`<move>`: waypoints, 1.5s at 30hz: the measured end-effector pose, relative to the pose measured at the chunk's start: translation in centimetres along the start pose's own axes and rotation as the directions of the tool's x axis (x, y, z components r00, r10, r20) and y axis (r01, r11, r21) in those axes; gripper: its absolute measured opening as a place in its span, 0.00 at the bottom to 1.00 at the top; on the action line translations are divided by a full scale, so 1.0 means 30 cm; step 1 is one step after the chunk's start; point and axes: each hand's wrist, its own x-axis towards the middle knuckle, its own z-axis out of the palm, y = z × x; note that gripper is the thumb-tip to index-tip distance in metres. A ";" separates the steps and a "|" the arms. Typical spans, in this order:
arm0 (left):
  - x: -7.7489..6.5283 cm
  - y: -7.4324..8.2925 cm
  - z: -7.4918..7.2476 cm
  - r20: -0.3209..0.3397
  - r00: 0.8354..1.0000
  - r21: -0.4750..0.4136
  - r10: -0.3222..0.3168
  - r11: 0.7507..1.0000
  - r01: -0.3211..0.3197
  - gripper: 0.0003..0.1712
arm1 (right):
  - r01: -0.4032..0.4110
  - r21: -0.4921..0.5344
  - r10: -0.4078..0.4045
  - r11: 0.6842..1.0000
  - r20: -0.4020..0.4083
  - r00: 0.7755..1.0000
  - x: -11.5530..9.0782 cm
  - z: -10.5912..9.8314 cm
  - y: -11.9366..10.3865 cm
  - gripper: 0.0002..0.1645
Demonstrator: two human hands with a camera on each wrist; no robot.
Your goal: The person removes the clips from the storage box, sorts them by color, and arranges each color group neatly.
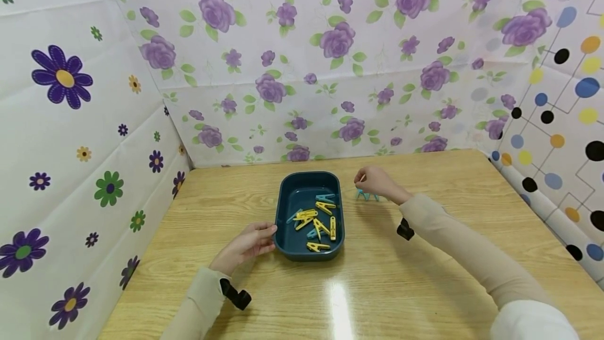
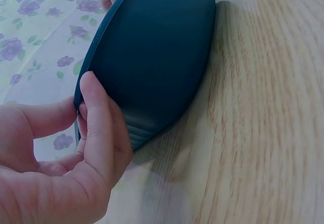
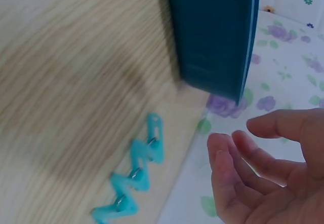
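Note:
A dark teal plastic basin (image 1: 308, 256) stands on the wooden table, holding several yellow clothespins (image 1: 333, 229) and a few blue clothespins (image 1: 324, 198). My left hand (image 1: 247, 245) pinches its left rim, thumb on one side and fingers on the outer wall, as the left wrist view shows. Beyond the basin's right side, my right hand (image 1: 379, 182) hovers over a row of light blue clothespins (image 3: 136, 172) on the table. Its thumb and fingers (image 3: 220, 168) are bent but apart, with nothing between them in the right wrist view.
The wooden table (image 1: 406, 287) extends around the basin. Behind it hangs a cloth with purple roses (image 1: 271, 88). A flower-print cloth (image 1: 108, 188) borders the left side, a dotted one (image 1: 557, 140) the right.

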 end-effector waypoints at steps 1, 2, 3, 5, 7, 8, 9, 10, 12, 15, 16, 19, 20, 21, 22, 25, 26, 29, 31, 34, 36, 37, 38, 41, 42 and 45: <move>0.000 -0.001 0.000 -0.001 1.000 -0.002 -0.001 1.000 0.001 0.23 | 0.002 -0.001 -0.002 1.000 0.007 1.000 0.003 0.000 -0.012 0.12; 0.001 -0.001 0.000 -0.001 1.000 -0.004 -0.001 1.000 0.001 0.23 | 0.004 -0.004 -0.004 1.000 0.013 1.000 0.007 -0.001 -0.024 0.11; 0.001 0.000 0.000 -0.002 1.000 -0.006 -0.001 1.000 0.001 0.24 | 0.006 -0.006 -0.006 1.000 0.018 1.000 0.010 -0.001 -0.035 0.11; 0.001 0.001 0.002 -0.004 1.000 -0.009 -0.002 1.000 0.002 0.25 | 0.014 -0.016 -0.014 1.000 0.023 1.000 0.017 -0.001 -0.058 0.10; 0.001 0.003 0.003 -0.006 1.000 -0.014 -0.003 1.000 0.003 0.26 | 0.016 -0.028 -0.015 0.999 0.029 0.999 0.023 -0.001 -0.080 0.10; 0.001 0.003 0.003 -0.007 1.000 -0.015 -0.004 1.000 0.004 0.26 | 0.020 -0.034 -0.019 0.999 0.032 0.999 0.027 -0.001 -0.090 0.10; 0.000 0.004 0.004 -0.007 1.000 -0.016 -0.005 1.000 0.005 0.25 | 0.017 -0.036 -0.016 0.999 0.035 0.999 0.029 -0.001 -0.101 0.10; 0.000 0.004 0.004 -0.007 1.000 -0.018 -0.005 1.000 0.005 0.25 | 0.020 -0.039 -0.018 0.999 0.037 0.999 0.031 -0.001 -0.111 0.10; 0.000 0.002 0.003 -0.006 1.000 -0.019 -0.004 1.000 0.003 0.24 | 0.014 -0.028 -0.012 1.000 0.050 0.999 0.037 0.001 -0.127 0.11; -0.001 -0.002 0.002 -0.005 1.000 -0.020 -0.003 1.000 0.003 0.24 | 0.002 -0.001 -0.002 1.000 0.076 0.997 0.046 0.007 -0.145 0.11; -0.001 -0.002 0.002 -0.005 1.000 -0.020 -0.003 1.000 0.002 0.24 | 0.002 0.003 -0.002 1.000 0.083 0.997 0.051 0.009 -0.147 0.11; 0.000 -0.005 0.000 -0.005 1.000 -0.019 -0.002 1.000 0.002 0.23 | 0.008 0.016 -0.010 1.000 0.102 0.995 0.066 0.018 -0.154 0.12; 0.000 -0.006 0.000 -0.006 1.000 -0.019 -0.003 1.000 0.003 0.23 | 0.011 0.020 -0.013 1.000 0.107 0.994 0.070 0.022 -0.157 0.12; 0.001 -0.007 -0.001 -0.007 1.000 -0.018 -0.002 1.000 0.002 0.24 | 0.017 0.024 -0.019 1.000 0.113 0.993 0.074 0.026 -0.159 0.12; 0.001 -0.008 -0.001 -0.008 1.000 -0.018 -0.003 1.000 0.003 0.24 | 0.023 0.029 -0.026 0.999 0.117 0.993 0.077 0.029 -0.163 0.13; 0.002 -0.009 -0.001 -0.008 1.000 -0.019 -0.005 1.000 0.005 0.26 | 0.049 0.035 -0.053 0.998 0.124 0.991 0.087 0.040 -0.175 0.13; 0.002 -0.009 -0.001 -0.007 1.000 -0.019 -0.006 1.000 0.005 0.27 | 0.051 0.041 -0.055 0.998 0.128 0.990 0.089 0.043 -0.180 0.13; 0.002 -0.008 0.001 -0.004 1.000 -0.018 -0.005 1.000 0.005 0.29 | 0.052 0.052 -0.059 0.997 0.137 0.989 0.098 0.049 -0.197 0.14; 0.002 -0.008 0.001 -0.003 1.000 -0.017 -0.004 1.000 0.004 0.29 | 0.041 0.056 -0.049 0.998 0.144 0.988 0.103 0.050 -0.212 0.14; 0.001 -0.008 0.000 -0.003 1.000 -0.018 -0.005 1.000 0.005 0.28 | 0.027 0.043 -0.033 0.999 0.159 0.987 0.116 0.047 -0.238 0.16; 0.001 -0.007 -0.001 -0.005 1.000 -0.025 -0.007 1.000 0.007 0.27 | 0.015 0.029 -0.020 0.999 0.183 0.983 0.128 0.047 -0.256 0.17; 0.000 -0.006 -0.001 -0.007 1.000 -0.028 -0.007 1.000 0.007 0.26 | 0.005 0.023 -0.010 1.000 0.199 0.980 0.135 0.048 -0.264 0.17; 0.000 -0.006 0.000 -0.008 1.000 -0.030 -0.007 1.000 0.007 0.25 | 0.000 0.012 -0.002 1.000 0.211 0.977 0.142 0.050 -0.273 0.18; -0.002 -0.003 0.001 -0.016 1.000 -0.035 -0.008 0.999 0.007 0.25 | -0.027 -0.016 0.030 0.999 0.250 0.968 0.167 0.062 -0.300 0.20; -0.003 -0.003 0.001 -0.016 1.000 -0.032 -0.008 0.999 0.007 0.25 | -0.039 -0.023 0.044 0.999 0.260 0.965 0.175 0.067 -0.308 0.20; -0.003 -0.002 0.004 -0.014 1.000 -0.026 -0.008 1.000 0.007 0.25 | -0.065 -0.054 0.077 0.996 0.266 0.961 0.198 0.085 -0.331 0.13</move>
